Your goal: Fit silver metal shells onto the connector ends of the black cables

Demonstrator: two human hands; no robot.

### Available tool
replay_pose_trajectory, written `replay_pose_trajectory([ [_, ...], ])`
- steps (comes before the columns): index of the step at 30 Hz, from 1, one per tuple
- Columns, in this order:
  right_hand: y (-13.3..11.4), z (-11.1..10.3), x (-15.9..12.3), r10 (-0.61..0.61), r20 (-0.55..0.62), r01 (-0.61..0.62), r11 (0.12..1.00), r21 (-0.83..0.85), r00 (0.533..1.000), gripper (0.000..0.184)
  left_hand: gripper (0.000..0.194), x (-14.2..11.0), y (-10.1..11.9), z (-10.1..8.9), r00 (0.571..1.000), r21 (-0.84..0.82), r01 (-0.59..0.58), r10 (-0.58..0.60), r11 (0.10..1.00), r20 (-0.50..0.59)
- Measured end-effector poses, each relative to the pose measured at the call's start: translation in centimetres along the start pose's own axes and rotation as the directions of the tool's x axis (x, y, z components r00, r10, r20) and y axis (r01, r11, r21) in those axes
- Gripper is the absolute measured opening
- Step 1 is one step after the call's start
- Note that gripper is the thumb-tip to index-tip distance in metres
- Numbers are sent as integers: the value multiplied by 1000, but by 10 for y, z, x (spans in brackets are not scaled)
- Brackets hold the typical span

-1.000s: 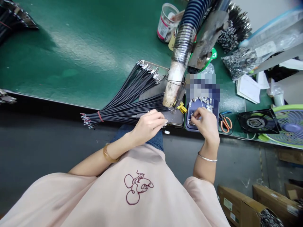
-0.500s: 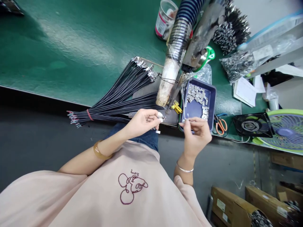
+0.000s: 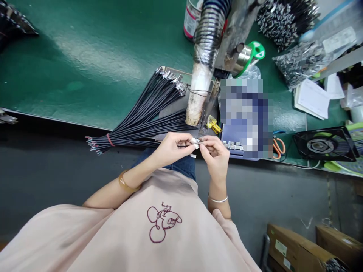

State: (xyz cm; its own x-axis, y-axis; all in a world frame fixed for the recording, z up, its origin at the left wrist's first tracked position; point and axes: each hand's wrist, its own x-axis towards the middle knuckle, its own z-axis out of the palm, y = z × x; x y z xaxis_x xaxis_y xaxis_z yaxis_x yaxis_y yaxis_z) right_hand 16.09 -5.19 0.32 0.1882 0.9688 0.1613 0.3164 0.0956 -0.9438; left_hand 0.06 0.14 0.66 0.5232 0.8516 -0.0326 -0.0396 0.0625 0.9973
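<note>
My left hand (image 3: 181, 145) pinches the end of a black cable (image 3: 182, 146) between thumb and fingertips. A small white-and-metal connector end (image 3: 193, 155) sticks out below those fingers. Against it, my right hand (image 3: 215, 151) has its fingertips closed, gripping a thin silvery solder wire (image 3: 209, 122) that arcs upward. Whether it also holds a small connector piece is hidden by the fingers. Beside the right hand stands a blue tray (image 3: 229, 130) with small metal connector shells (image 3: 234, 144), partly blurred out. A banded bundle of black cables (image 3: 133, 130) lies to the left.
A fume hose (image 3: 198, 87) and a soldering iron (image 3: 210, 105) hang just above my hands. Around them are a yellow clip-like piece (image 3: 214, 125), a solder spool (image 3: 249, 56), orange-handled scissors (image 3: 279, 147), a black fan (image 3: 324, 144) and a jar (image 3: 191, 20).
My right hand has moved left from over the tray, bringing the solder wire with it, and now meets my left hand. The left hand keeps its pinch. The view has shifted slightly.
</note>
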Motion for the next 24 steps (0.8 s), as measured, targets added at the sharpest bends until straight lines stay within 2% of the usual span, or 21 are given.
replay_pose_trajectory([
  [2, -1, 1, -2, -32, -2, 32, 999, -39, 999, 7, 12, -1, -1, 0, 1000, 39, -19, 19, 999, 11],
  [4, -1, 4, -5, -132, -49, 124, 982, -146, 990, 6, 14, -2, -2, 0, 1000, 47, -14, 13, 999, 23],
  [7, 0, 8, -8, -320, -110, 269, 904, -332, 941, 9, 18, -2, -3, -1, 999, -41, 47, -46, 998, 20],
  [12, -1, 7, -13, -438, -176, 339, 847, -408, 882, 18, 14, 2, -2, -3, 990, -177, 134, -138, 975, -10],
  [16, -3, 6, -17, -545, -107, 446, 771, -455, 832, 20, 11, 6, 1, -2, 990, -210, 128, -136, 969, -24],
  [18, -2, 6, -17, -540, -119, 445, 783, -434, 833, 19, 11, 7, 2, -1, 991, -208, 126, -132, 970, -17],
  [21, 2, 6, -14, -432, -202, 355, 875, -327, 879, 15, 14, 7, 1, -2, 989, -189, 133, -142, 973, -31],
  [24, 3, 4, -12, -378, -178, 312, 897, -312, 909, 11, 16, 7, -1, -3, 987, -176, 139, -152, 975, -61],
])
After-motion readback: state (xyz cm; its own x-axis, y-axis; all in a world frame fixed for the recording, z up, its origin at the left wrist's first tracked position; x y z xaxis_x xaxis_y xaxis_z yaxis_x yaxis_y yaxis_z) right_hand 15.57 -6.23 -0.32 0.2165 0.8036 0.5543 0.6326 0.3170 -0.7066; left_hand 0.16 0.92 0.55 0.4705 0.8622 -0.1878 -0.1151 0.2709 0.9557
